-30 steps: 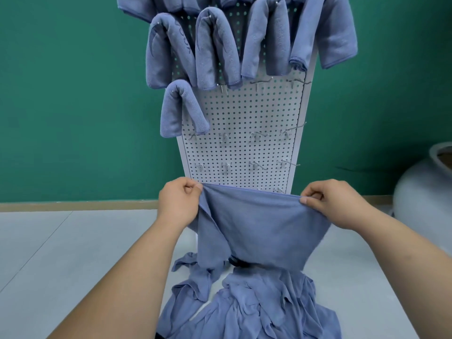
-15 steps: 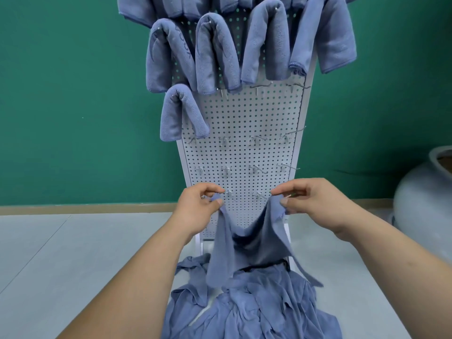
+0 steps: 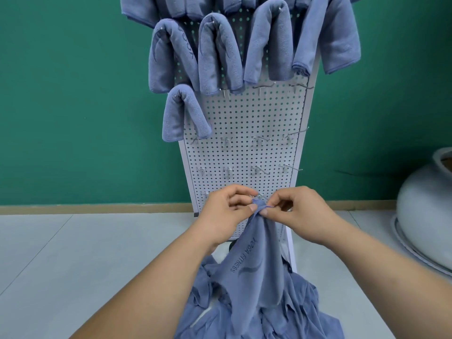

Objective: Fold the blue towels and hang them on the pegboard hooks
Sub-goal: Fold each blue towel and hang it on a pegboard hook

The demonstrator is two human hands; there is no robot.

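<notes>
Left hand: thumb and forefinger pinch one upper corner of the held towel; the other fingers are loosely curled.
Right hand: thumb and forefinger pinch the opposite upper corner, fingertip to fingertip with the left hand.
Held towel: hangs from the joined corners in front of the lower pegboard, doubled lengthwise, with the printed lettering facing out. Its bottom edge reaches the pile of loose towels on the floor.
Pegboard: the upper rows carry folded towels draped over hooks, the lowest one at the left edge. Several bare hooks remain beside and below them.
Step in hand: first fold, judged from the two corners brought together; hanging is not yet begun.
Technique: match the corners exactly before one hand takes both. Run the freed hand down the doubled edges so that they align, then fold again to a narrow strip like those already hung.
Caution: the lower end rests among the loose towels and may snag. Lifting the towel free of the pile should let it hang straight.
Task progress: roughly half, judged from the hooks filled and the pile remaining.
</notes>
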